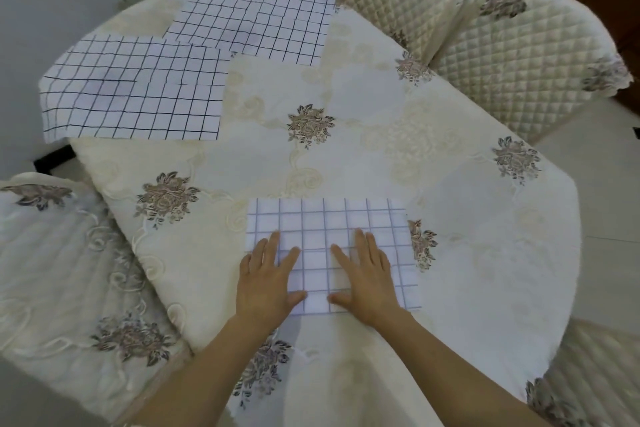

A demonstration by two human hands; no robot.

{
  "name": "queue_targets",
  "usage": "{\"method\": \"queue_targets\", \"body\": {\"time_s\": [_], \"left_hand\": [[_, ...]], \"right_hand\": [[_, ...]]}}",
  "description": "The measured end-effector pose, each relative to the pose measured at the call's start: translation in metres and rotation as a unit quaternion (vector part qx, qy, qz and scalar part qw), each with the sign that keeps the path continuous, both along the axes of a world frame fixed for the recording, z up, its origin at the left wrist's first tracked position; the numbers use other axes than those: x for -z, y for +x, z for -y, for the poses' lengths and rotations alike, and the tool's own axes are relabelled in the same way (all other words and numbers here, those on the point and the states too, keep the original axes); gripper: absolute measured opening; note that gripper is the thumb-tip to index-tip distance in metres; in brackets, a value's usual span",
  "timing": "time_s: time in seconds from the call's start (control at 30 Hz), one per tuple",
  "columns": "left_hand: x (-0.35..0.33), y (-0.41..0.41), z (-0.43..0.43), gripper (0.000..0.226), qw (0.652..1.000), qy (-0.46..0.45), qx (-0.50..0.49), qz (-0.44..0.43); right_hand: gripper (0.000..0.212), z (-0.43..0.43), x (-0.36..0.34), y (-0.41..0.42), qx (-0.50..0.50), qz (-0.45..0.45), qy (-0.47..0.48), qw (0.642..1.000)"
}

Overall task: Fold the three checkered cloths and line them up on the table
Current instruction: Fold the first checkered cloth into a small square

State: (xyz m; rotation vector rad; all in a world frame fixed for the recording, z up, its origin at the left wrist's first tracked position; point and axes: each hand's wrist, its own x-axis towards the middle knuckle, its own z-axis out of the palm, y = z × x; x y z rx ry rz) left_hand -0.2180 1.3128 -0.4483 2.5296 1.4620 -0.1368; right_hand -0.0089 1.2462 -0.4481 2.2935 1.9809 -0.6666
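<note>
Floral-embroidered cream covering is seen over the worktop (pixel 346 156), with a folded checkered cloth (pixel 325 222) pressed flat at its near edge under the left hand (pixel 266 281) and right hand (pixel 363 277), fingers straight, grasping nothing. Two unfolded cloths (pixel 138 90) (pixel 256 17) lie far left; careless lifting could spring the fold.

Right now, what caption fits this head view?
Left hand and right hand press flat on the near checkered cloth; the left cloth and far cloth lie beyond.
</note>
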Motion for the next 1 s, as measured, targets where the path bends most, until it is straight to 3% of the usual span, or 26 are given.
{"method": "queue_targets", "body": {"time_s": [0.3, 0.77, 1.0], "left_hand": [[0.000, -0.041, 0.003, 0.088, 0.999, -0.022, -0.034, -0.029], [-0.013, -0.077, 0.012, 0.092, 0.994, -0.051, -0.068, -0.073], [-0.021, -0.081, 0.012, 0.080, 0.991, -0.063, -0.060, -0.096]], "right_hand": [[0.096, 0.044, 0.002, 0.044, 0.073, 0.031, -0.002, 0.997], [0.072, 0.093, -0.001, 0.074, 0.180, 0.082, -0.019, 0.980], [0.055, 0.096, -0.007, 0.067, 0.158, 0.129, 0.000, 0.979]]}}
